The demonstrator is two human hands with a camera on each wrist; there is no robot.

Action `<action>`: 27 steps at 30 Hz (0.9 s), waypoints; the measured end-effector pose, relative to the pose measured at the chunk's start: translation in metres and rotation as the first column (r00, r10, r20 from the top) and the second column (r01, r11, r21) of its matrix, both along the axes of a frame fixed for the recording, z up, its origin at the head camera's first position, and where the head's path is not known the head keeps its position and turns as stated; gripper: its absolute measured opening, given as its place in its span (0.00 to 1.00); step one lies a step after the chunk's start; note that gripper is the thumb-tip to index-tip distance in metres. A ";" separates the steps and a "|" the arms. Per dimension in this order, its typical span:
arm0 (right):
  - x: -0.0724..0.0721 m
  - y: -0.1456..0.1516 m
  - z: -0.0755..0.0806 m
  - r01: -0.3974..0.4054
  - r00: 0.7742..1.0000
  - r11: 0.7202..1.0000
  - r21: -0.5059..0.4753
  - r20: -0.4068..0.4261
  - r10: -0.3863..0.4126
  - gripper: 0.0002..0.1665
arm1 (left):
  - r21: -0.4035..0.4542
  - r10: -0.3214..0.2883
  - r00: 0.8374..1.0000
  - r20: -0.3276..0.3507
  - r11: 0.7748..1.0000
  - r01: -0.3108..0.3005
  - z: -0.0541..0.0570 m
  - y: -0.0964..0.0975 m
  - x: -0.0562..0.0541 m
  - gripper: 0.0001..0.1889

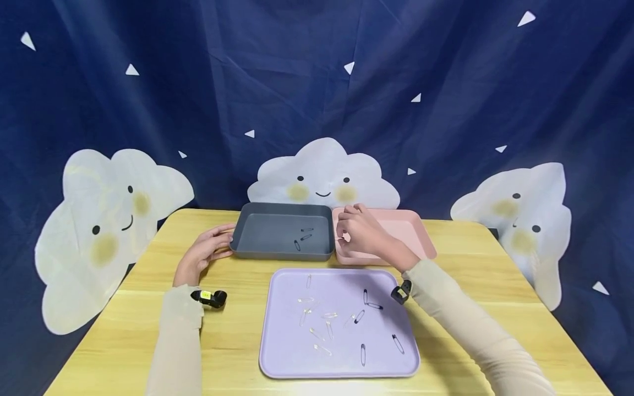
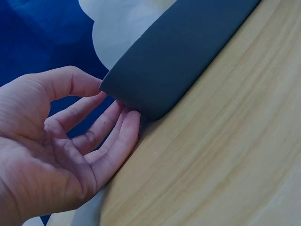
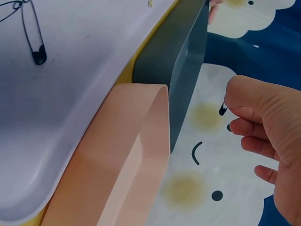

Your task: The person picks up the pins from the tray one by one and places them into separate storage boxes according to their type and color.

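Observation:
My right hand (image 1: 364,231) is raised over the left part of the pink tray (image 1: 426,234), its thumb and index finger pinching a black safety pin (image 3: 223,110). Most of that pin is hidden by the fingers. At the left end of the dark grey tray (image 1: 282,256), my left hand (image 1: 200,250) touches the outer wall with loosely bent fingers; its thumb meets the rim corner in the left wrist view. A few black safety pins (image 1: 306,237) lie inside the grey tray.
Nearer to me, a lilac tray (image 1: 337,376) holds scattered pins: several gold safety pins (image 1: 322,350) mostly on the left and several black safety pins (image 1: 363,355) on the right. All trays stand on a wooden table (image 1: 228,341). Behind hangs a blue curtain (image 1: 297,66) with clouds.

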State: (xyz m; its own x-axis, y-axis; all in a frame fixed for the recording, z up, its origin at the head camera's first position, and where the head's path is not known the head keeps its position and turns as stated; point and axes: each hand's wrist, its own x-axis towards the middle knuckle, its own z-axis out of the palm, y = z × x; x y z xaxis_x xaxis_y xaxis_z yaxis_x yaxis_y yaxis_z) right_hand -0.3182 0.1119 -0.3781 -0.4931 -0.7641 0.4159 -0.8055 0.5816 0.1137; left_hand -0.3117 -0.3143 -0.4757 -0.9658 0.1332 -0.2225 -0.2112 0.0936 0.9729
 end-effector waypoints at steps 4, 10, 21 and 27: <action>-0.004 -0.004 -0.001 0.005 1.000 1.000 0.002 0.014 -0.005 0.04 | -0.011 -0.002 1.000 -0.001 1.000 0.002 0.002 0.000 0.001 0.32; -0.012 -0.010 -0.003 0.004 0.999 1.000 0.003 0.038 -0.005 0.06 | -0.001 0.006 1.000 0.006 1.000 -0.006 0.002 0.000 0.002 0.32; -0.023 -0.022 -0.006 0.033 0.994 0.999 0.025 0.100 -0.035 0.07 | -0.005 0.018 1.000 0.001 1.000 -0.018 0.008 0.002 0.004 0.31; -0.025 -0.027 -0.011 0.038 0.991 0.997 0.060 0.128 -0.046 0.07 | 0.005 0.005 1.000 0.013 1.000 -0.005 0.014 0.004 0.007 0.32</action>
State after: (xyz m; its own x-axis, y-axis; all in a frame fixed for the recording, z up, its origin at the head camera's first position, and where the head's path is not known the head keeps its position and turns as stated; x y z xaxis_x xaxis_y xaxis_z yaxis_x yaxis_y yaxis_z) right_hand -0.3429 0.0852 -0.3890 -0.5719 -0.7626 0.3023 -0.7907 0.6106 0.0442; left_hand -0.3044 -0.3098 -0.4620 -0.9635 0.1292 -0.2345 -0.2245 0.0872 0.9706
